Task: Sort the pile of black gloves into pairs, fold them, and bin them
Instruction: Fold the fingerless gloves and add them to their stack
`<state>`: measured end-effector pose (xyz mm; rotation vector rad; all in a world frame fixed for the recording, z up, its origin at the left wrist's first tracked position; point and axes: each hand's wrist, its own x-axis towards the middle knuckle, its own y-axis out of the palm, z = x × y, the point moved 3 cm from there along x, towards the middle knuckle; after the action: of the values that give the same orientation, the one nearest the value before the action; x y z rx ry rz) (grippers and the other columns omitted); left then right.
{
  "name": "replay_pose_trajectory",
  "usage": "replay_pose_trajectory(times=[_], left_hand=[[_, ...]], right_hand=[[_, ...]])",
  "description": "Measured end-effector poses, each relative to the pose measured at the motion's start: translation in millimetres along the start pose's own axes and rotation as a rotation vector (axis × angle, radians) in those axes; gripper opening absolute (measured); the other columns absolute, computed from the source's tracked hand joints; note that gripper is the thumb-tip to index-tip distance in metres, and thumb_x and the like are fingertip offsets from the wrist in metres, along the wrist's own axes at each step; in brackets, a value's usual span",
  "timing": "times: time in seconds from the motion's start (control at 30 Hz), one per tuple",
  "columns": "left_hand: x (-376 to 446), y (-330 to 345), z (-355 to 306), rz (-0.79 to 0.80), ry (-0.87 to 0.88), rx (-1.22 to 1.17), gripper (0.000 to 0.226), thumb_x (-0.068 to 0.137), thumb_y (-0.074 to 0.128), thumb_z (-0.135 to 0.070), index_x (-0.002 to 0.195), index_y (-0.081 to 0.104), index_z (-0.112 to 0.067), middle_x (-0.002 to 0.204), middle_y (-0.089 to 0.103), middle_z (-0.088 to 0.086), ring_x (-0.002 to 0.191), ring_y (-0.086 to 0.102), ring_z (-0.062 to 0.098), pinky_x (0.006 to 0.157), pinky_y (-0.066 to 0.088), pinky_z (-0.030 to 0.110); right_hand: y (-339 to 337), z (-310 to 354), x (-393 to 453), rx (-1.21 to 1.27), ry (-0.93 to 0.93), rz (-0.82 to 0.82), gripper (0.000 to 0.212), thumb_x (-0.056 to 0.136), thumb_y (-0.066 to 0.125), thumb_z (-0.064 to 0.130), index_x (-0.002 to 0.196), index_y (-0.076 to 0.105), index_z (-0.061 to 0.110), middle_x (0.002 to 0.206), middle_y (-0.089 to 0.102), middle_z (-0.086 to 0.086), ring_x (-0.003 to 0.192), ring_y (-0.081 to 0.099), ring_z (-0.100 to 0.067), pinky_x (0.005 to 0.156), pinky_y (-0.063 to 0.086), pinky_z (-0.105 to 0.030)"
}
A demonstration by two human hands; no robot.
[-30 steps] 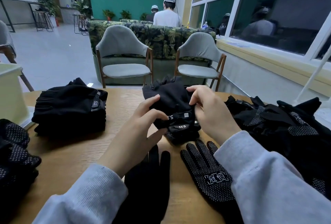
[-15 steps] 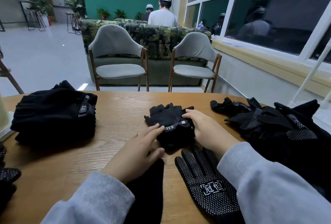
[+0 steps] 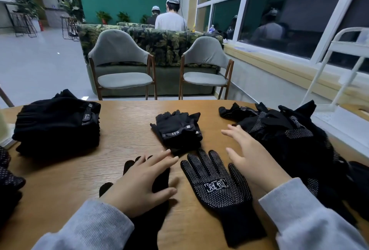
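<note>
In the head view, a folded pair of fingerless gloves [image 3: 178, 129] sits alone mid-worktop, apparently finished and awaiting the bin, which does not show clearly here. The left hand [image 3: 139, 183] rests flat, fingers straight and holding nothing, on a plain black glove [image 3: 148, 189] whose fingertips poke out beyond it, likely pinning it in place as the next item to match. Just beside it lies a dotted glove with a white logo [image 3: 217, 187], palm up and fingers spread, apart from the hand. The right hand [image 3: 251, 155] hovers with fingers loose and splayed, gripping nothing, at the edge of the unsorted glove pile [image 3: 283, 135], probably reaching for a mate. A stack of folded gloves [image 3: 58, 123] stands well apart at the left, and more dotted gloves [image 3: 8, 173] crowd the near-left edge. The wooden worktop [image 3: 123, 145] offers open room between the stack and the folded pair; the right side is cramped, with the pile near the edge.
</note>
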<state>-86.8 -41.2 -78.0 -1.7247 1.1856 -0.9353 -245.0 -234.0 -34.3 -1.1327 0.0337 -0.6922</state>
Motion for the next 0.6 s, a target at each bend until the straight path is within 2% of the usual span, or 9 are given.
replay_pose_trajectory(times=[0.07, 0.17, 0.27, 0.4, 0.5, 0.6], left_hand=[[-9, 1, -3, 0.010, 0.005, 0.012, 0.083, 0.054, 0.018, -0.095, 0.128, 0.008, -0.060, 0.146, -0.002, -0.034, 0.130, -0.006, -0.022, 0.108, -0.015, 0.014], [-22, 2, -6, 0.001, -0.001, 0.013, 0.092, 0.048, 0.006, -0.097, 0.131, 0.010, -0.057, 0.141, -0.008, -0.040, 0.123, -0.015, -0.029, 0.105, -0.017, 0.013], [-33, 4, -6, 0.030, -0.025, 0.009, 0.096, 0.047, 0.005, -0.099, 0.132, 0.007, -0.055, 0.142, -0.009, -0.038, 0.126, -0.017, -0.025, 0.106, -0.017, 0.015], [-43, 8, -7, 0.038, -0.082, 0.045, 0.098, 0.044, -0.002, -0.099, 0.132, 0.002, -0.055, 0.144, -0.011, -0.035, 0.127, -0.022, -0.021, 0.105, -0.018, 0.016], [-50, 12, -11, 0.015, -0.121, 0.110, 0.111, 0.043, -0.011, -0.097, 0.142, 0.004, -0.048, 0.145, -0.012, -0.031, 0.132, -0.020, -0.014, 0.108, -0.017, 0.021], [-52, 17, -19, 0.015, -0.124, 0.196, 0.117, 0.045, -0.018, -0.093, 0.146, -0.003, -0.038, 0.145, -0.016, -0.029, 0.134, -0.021, -0.009, 0.110, -0.018, 0.023]], right_hand=[[-2, -7, -13, 0.011, 0.010, -0.090, 0.045, 0.094, 0.051, 0.014, 0.138, 0.042, 0.025, 0.151, 0.028, 0.011, 0.142, 0.008, -0.003, 0.111, 0.007, -0.019], [2, -20, -30, 0.027, 0.010, -0.210, 0.045, 0.091, 0.054, 0.007, 0.134, 0.048, 0.019, 0.149, 0.035, 0.004, 0.142, 0.013, -0.006, 0.114, 0.011, -0.026], [2, -31, -42, 0.042, 0.018, -0.281, 0.045, 0.088, 0.056, 0.001, 0.131, 0.052, 0.014, 0.145, 0.040, 0.000, 0.138, 0.016, -0.006, 0.111, 0.014, -0.025], [-5, -44, -54, 0.039, 0.052, -0.420, 0.043, 0.084, 0.057, -0.007, 0.124, 0.058, 0.007, 0.141, 0.046, -0.008, 0.137, 0.022, -0.012, 0.110, 0.019, -0.030], [-13, -51, -65, 0.037, 0.116, -0.533, 0.037, 0.084, 0.055, -0.009, 0.118, 0.062, 0.004, 0.140, 0.047, -0.010, 0.139, 0.023, -0.015, 0.110, 0.019, -0.031], [-20, -59, -73, -0.004, 0.189, -0.590, 0.036, 0.083, 0.055, -0.008, 0.116, 0.064, 0.004, 0.142, 0.044, -0.011, 0.142, 0.022, -0.022, 0.110, 0.017, -0.031]])
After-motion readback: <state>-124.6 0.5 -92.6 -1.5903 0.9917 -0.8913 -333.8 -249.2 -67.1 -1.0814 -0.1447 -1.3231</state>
